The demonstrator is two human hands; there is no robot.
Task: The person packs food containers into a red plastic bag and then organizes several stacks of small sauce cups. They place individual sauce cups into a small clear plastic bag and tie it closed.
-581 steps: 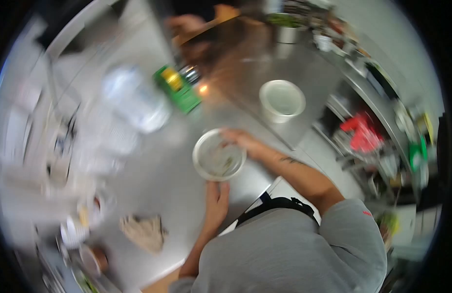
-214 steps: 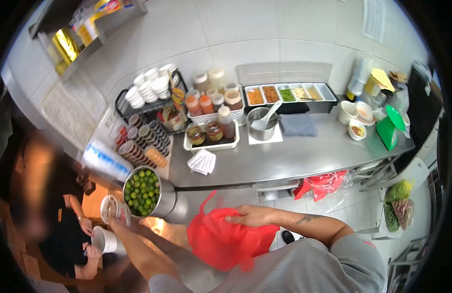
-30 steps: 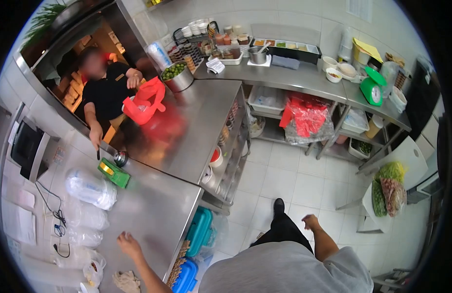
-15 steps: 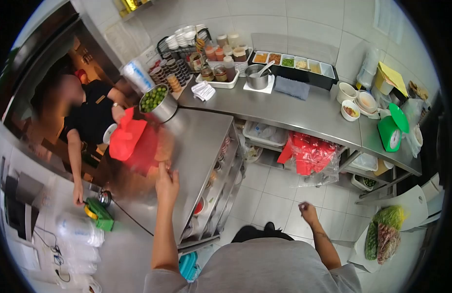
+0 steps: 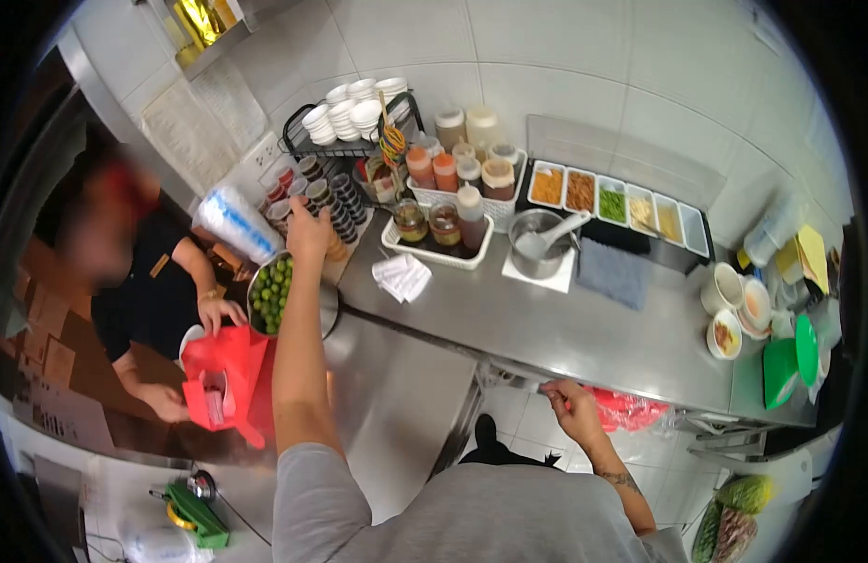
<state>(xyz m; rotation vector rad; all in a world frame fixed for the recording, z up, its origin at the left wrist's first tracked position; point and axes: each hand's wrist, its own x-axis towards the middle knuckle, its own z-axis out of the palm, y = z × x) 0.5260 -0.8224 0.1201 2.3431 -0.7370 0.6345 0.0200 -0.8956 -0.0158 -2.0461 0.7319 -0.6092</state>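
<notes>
**Red bag loaded but open; left hand at the cups**

At the far left, a co-worker has one hand on the top of the red bag and the other beside it. The bag sits on the near side of the worktop, just beside the pot of limes. As far as can be judged, the loading is partly done: something pale shows inside the bag. Its mouth gapes and its handles are untied, so closing it is undone.

Next, the person's left hand reaches over the limes to the stacked cups. Its grip looks narrow, fingers drawn together, but whether it has a cup cannot be told. The cups stand in rows; none can be made out in the bag.

Further right are the sauce tray and the ladle pot. Below them the right hand is at the far worktop's edge, fingers curled; whether that grip holds anything cannot be told.
</notes>
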